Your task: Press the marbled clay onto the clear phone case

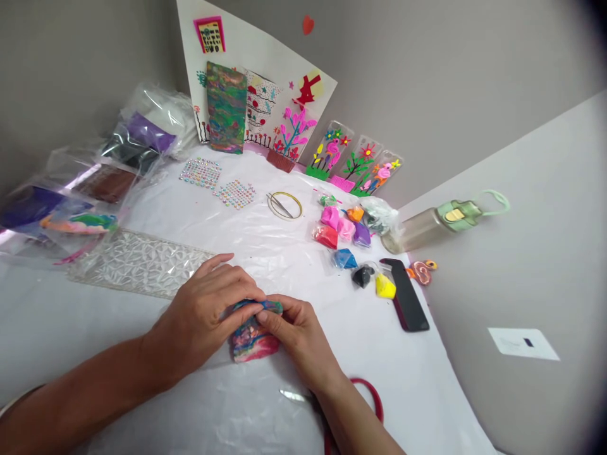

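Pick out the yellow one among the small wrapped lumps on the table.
It is the yellow lump right beside the dark phone, with the black lump to its left in the picture. No other wrapped lump is yellow.

Left hand [202, 316] — marbled clay [253, 346] — right hand [298, 332]

White-covered worktop [294, 249]. Far left corner: plastic packets [150, 131]. Toward left edge: textured clear mat [137, 264]. Toward far edge: 2 gem patches [236, 194], bangle [300, 205]. Far right corner: bottle [420, 229], nearby wrapped coloured lumps [331, 218]. Along right edge: dark phone [408, 297]. Toward near edge: red-handled scissors [378, 399], partly hidden.
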### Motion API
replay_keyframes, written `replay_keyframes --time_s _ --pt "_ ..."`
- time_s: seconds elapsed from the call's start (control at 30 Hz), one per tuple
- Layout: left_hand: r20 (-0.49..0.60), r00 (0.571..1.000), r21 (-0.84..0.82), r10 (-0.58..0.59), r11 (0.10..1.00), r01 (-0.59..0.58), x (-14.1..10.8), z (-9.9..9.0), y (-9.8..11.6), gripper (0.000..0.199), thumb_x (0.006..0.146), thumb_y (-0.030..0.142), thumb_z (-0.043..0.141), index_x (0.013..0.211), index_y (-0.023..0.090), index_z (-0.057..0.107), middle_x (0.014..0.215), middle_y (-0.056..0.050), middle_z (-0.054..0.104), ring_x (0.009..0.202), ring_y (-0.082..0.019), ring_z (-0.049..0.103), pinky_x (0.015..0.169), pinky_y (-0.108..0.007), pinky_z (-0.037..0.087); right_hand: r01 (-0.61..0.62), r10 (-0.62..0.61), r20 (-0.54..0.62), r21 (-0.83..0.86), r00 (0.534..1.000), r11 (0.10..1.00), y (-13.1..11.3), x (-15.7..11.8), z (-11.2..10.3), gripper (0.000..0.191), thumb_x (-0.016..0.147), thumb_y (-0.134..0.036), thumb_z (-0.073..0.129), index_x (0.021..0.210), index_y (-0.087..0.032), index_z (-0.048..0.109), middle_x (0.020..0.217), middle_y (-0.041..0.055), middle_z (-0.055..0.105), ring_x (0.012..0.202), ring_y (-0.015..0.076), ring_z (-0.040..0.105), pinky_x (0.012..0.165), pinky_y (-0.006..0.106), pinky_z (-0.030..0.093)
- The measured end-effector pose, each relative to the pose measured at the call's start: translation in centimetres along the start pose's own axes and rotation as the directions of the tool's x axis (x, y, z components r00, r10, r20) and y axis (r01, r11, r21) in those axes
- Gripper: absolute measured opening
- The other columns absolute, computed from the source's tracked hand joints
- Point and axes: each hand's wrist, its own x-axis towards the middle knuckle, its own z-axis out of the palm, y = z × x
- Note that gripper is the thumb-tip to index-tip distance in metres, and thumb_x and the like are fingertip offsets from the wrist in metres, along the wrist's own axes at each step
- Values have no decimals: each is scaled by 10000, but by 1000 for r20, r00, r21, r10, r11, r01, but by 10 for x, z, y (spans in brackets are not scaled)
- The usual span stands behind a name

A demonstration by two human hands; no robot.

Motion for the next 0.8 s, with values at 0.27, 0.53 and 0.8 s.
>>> replay_keyframes --time_s 0.27,0.53,0.8 --pt "-15 998 87 53 995 -52 0 1 -1 169 973 243 572 914 264 729 808 23 722 771 -169 665 1181 -449 306 8 -8 10 3 1000 1000 0 1 0 196 850 -354 789 903 -165 792 795 9 727 705 118 613 724 227 473" --pt "-61 979 205 197 962 -181 -1 1 -1 133 1016 181 551 978 206 676 845 12 675 797 -147 627 1170 -464 331 26 -26 -10 -14 1000 1000 2 2 0 197 840 -353 799 917 -171 801 805 7 735 705 112 621 722 218 491" --pt "-40 986 231 161 962 -147 -1 -2 -5 100 1016 190 569 1036 228 660 904 11 675 868 -153 631 1179 -477 322 41 -41 -56 -1 998 999 3 3 -4 205 843 -373 797 928 -186 792 796 15 726 756 147 651 766 259 507"
